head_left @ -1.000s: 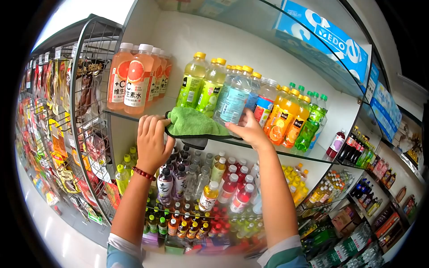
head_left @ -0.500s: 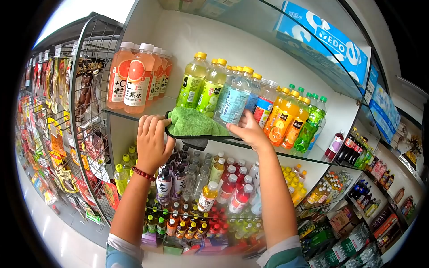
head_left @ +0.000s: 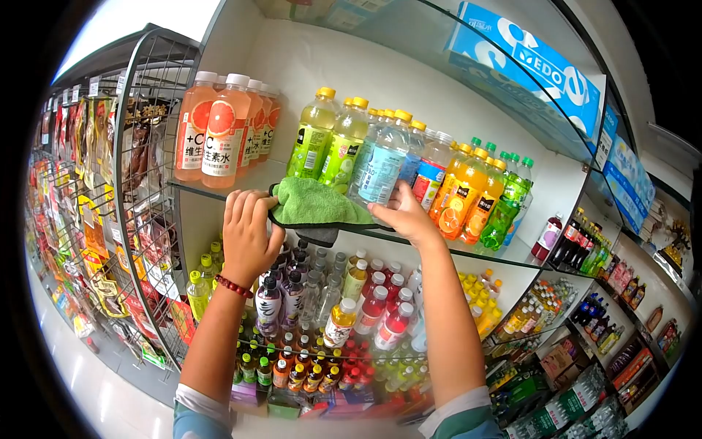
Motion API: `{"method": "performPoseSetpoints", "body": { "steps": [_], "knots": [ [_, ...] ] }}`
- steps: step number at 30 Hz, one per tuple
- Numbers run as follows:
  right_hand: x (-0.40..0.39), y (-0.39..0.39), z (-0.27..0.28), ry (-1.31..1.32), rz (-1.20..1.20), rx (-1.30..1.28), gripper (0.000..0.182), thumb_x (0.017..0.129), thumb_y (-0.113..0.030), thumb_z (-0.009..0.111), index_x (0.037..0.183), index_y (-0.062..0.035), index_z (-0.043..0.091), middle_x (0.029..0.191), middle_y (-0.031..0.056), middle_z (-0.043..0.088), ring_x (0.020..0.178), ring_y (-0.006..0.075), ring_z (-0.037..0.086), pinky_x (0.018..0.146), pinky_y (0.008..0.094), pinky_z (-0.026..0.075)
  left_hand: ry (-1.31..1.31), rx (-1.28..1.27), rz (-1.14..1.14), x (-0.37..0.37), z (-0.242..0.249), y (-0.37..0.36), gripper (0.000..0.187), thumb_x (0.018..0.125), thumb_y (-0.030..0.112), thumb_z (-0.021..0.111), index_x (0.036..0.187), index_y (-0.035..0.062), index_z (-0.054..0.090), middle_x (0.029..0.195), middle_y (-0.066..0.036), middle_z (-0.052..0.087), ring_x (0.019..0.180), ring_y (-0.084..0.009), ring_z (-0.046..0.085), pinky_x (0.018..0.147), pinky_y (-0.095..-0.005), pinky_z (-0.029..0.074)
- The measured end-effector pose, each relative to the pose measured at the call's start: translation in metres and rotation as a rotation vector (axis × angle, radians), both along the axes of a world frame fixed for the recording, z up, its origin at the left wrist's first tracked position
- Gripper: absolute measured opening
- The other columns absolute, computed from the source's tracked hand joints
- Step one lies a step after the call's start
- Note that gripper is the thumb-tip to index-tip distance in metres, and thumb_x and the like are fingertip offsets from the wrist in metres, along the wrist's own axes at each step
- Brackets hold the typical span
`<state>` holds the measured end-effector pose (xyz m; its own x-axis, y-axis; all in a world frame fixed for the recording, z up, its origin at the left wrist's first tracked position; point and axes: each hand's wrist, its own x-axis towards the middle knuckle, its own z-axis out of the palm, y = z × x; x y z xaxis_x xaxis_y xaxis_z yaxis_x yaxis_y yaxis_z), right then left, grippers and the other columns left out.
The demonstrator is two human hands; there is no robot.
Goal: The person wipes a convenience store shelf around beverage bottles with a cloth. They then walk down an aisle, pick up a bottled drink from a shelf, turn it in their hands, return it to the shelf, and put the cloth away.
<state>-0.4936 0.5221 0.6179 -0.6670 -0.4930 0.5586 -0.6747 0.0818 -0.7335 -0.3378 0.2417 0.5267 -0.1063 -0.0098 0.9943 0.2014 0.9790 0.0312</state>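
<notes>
My left hand [head_left: 250, 228] lies over the front edge of the glass shelf [head_left: 205, 192], fingers on top and thumb below, gripping it. Beside that hand, touching its index finger, a green cloth [head_left: 318, 202] with black trim drapes over the edge, its grey underside hanging down. My right hand [head_left: 409, 218] is closed round the lower part of a clear bottle [head_left: 382, 162] with a pale blue label and yellow cap. Its thumb is in front; the other fingers are partly hidden behind the bottle. The bottle stands slightly tilted in view, next to green-labelled bottles [head_left: 342, 150].
Pink grapefruit drinks [head_left: 225, 135] stand at the shelf's left, orange juice bottles [head_left: 479, 197] at its right. Several rows of bottles [head_left: 340, 322] fill the shelves below. A wire rack [head_left: 135, 183] of hanging packets borders the left side. Blue cartons [head_left: 526, 69] sit above.
The view has shifted very slightly. Both hands, the cloth and the held bottle stay in nearly the same places.
</notes>
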Motion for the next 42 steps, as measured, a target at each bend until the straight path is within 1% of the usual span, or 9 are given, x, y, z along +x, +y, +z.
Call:
{"method": "performPoseSetpoints", "body": {
  "steps": [7, 9, 13, 15, 21, 31, 37, 40, 42],
  "knots": [
    [-0.001, 0.0, 0.0, 0.008, 0.018, -0.005, 0.079, 0.087, -0.021, 0.085, 0.148, 0.0037, 0.042, 0.14, 0.0133, 0.063, 0.122, 0.0215, 0.065, 0.105, 0.037, 0.051, 0.002, 0.0, 0.01, -0.001, -0.001, 0.0, 0.033, 0.084, 0.016, 0.059, 0.114, 0.0021, 0.06, 0.12, -0.016, 0.062, 0.123, -0.0372, 0.056, 0.119, -0.054, 0.034],
    [0.0, -0.001, 0.002, 0.002, -0.001, 0.025, 0.077, 0.09, -0.016, 0.085, 0.15, -0.0013, 0.039, 0.142, 0.011, 0.059, 0.124, 0.0206, 0.062, 0.106, 0.0376, 0.051, 0.002, 0.001, 0.009, -0.001, -0.001, 0.0, 0.033, 0.084, 0.016, 0.059, 0.114, 0.0021, 0.06, 0.12, -0.016, 0.062, 0.123, -0.0372, 0.056, 0.119, -0.054, 0.034],
    [0.005, -0.001, 0.003, -0.003, -0.013, 0.04, 0.079, 0.089, -0.017, 0.085, 0.151, -0.0012, 0.039, 0.142, 0.0114, 0.059, 0.123, 0.0206, 0.062, 0.106, 0.0376, 0.051, -0.002, 0.002, 0.006, 0.0, 0.0, 0.001, 0.034, 0.083, 0.016, 0.059, 0.114, 0.002, 0.059, 0.12, -0.016, 0.062, 0.123, -0.0374, 0.055, 0.119, -0.0541, 0.034],
    [0.006, -0.002, 0.003, 0.018, -0.043, 0.021, 0.083, 0.086, -0.022, 0.087, 0.148, 0.005, 0.04, 0.139, 0.0153, 0.064, 0.122, 0.0224, 0.066, 0.105, 0.0376, 0.052, -0.002, 0.001, 0.008, 0.0, 0.0, 0.001, 0.034, 0.083, 0.016, 0.059, 0.114, 0.0019, 0.059, 0.12, -0.016, 0.061, 0.123, -0.0374, 0.055, 0.119, -0.0541, 0.034],
    [0.013, -0.003, 0.005, 0.012, -0.038, 0.023, 0.085, 0.086, -0.025, 0.088, 0.148, 0.0072, 0.039, 0.138, 0.0181, 0.064, 0.12, 0.024, 0.067, 0.104, 0.0389, 0.053, -0.005, -0.002, 0.005, 0.0, 0.0, 0.001, 0.034, 0.083, 0.016, 0.059, 0.113, 0.0016, 0.059, 0.12, -0.016, 0.061, 0.123, -0.0373, 0.055, 0.12, -0.0542, 0.034],
    [0.001, 0.003, 0.003, -0.047, 0.063, -0.021, 0.078, 0.089, -0.022, 0.085, 0.149, 0.0025, 0.041, 0.141, 0.0155, 0.063, 0.127, 0.0236, 0.063, 0.11, 0.039, 0.049, -0.006, -0.007, 0.0, 0.001, 0.001, 0.0, 0.034, 0.083, 0.016, 0.059, 0.114, 0.0016, 0.06, 0.119, -0.017, 0.062, 0.123, -0.0373, 0.056, 0.119, -0.0543, 0.034],
    [0.014, -0.005, 0.009, -0.013, -0.035, 0.058, 0.079, 0.089, -0.024, 0.086, 0.148, 0.0043, 0.042, 0.141, 0.0165, 0.062, 0.128, 0.0242, 0.063, 0.11, 0.04, 0.049, 0.012, -0.005, -0.006, -0.002, 0.0, 0.0, 0.035, 0.081, 0.015, 0.06, 0.114, 0.0017, 0.06, 0.119, -0.016, 0.062, 0.122, -0.0369, 0.056, 0.119, -0.0543, 0.034],
    [-0.006, -0.002, 0.001, 0.107, -0.099, 0.11, 0.085, 0.086, -0.028, 0.089, 0.148, 0.0047, 0.04, 0.14, 0.0161, 0.063, 0.127, 0.0236, 0.063, 0.108, 0.0391, 0.05, 0.013, -0.004, 0.0, -0.004, -0.001, 0.0, 0.035, 0.081, 0.015, 0.06, 0.114, 0.0017, 0.06, 0.118, -0.016, 0.062, 0.122, -0.0371, 0.056, 0.118, -0.0543, 0.034],
    [-0.009, 0.0, 0.001, 0.032, -0.051, -0.014, 0.089, 0.084, -0.036, 0.09, 0.147, 0.0048, 0.042, 0.138, 0.0168, 0.064, 0.126, 0.0253, 0.064, 0.107, 0.0387, 0.051, 0.008, -0.002, -0.006, -0.003, 0.0, 0.001, 0.035, 0.081, 0.015, 0.06, 0.113, 0.0017, 0.06, 0.118, -0.016, 0.062, 0.122, -0.0373, 0.056, 0.118, -0.0543, 0.034]
  ]
}}
